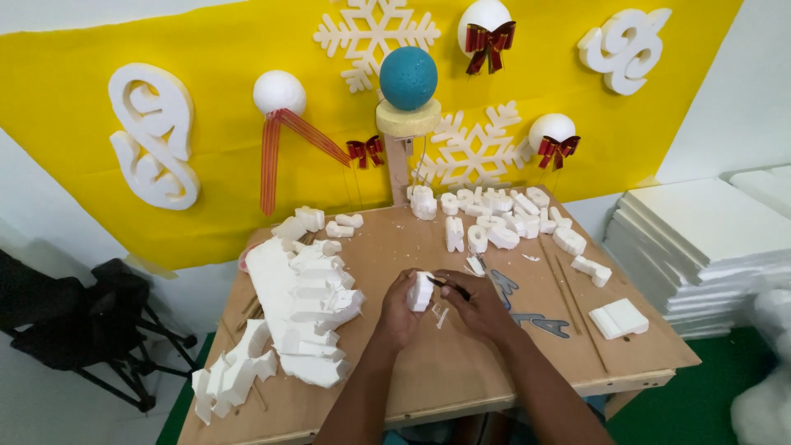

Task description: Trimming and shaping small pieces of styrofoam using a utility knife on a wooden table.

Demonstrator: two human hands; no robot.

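White foam piece (420, 291), yellow backdrop (214, 165)

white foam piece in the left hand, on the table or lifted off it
Lifted: the left hand grips the foam piece above the table, right hand beside it.

A yellow backdrop (206, 124) covers the white wall (741, 99) behind the wooden table (461, 371), over seemingly green floor (700, 404)

Foam offcuts (301, 309) left, foam letters (503, 218) beyond.
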